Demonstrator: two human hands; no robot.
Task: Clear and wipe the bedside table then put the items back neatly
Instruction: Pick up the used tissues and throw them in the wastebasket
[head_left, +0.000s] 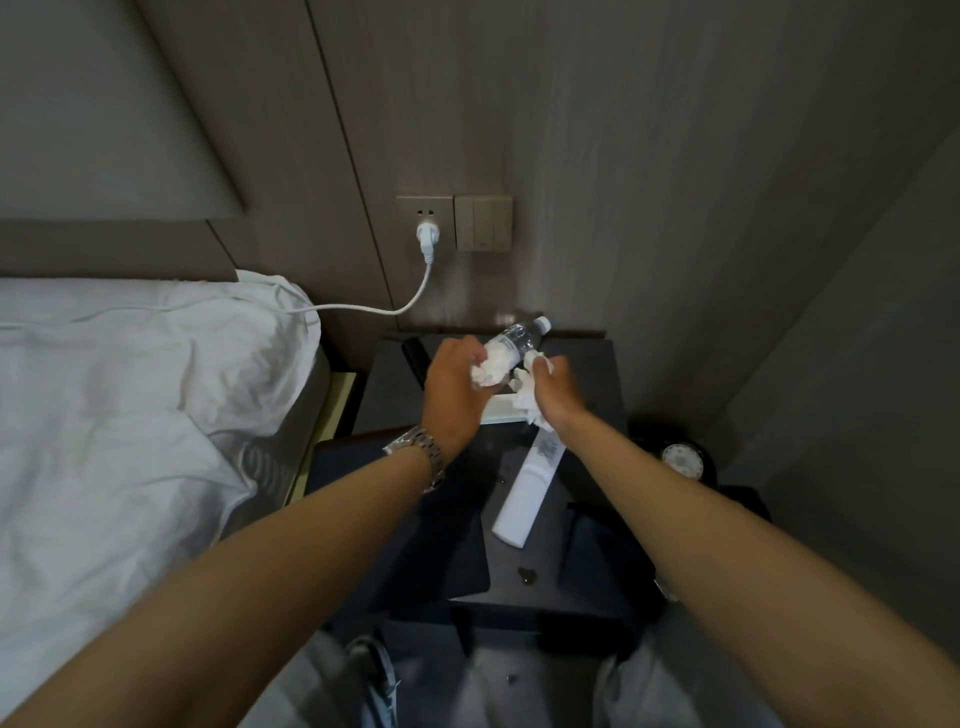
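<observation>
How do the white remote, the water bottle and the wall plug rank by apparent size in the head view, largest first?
1. White remote, lying on the bedside table.
2. Water bottle, partly hidden by both hands and tissue, so its rank against the remote is unsure.
3. Wall plug, smallest, though farthest from the camera.

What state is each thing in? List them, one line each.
Water bottle: capped, tilted, held up.
Left hand: grips crumpled tissue against the bottle.
Right hand: grips another tissue wad.
White remote: flat on the bedside table.
Charger plug: plugged into the wall socket.
</observation>
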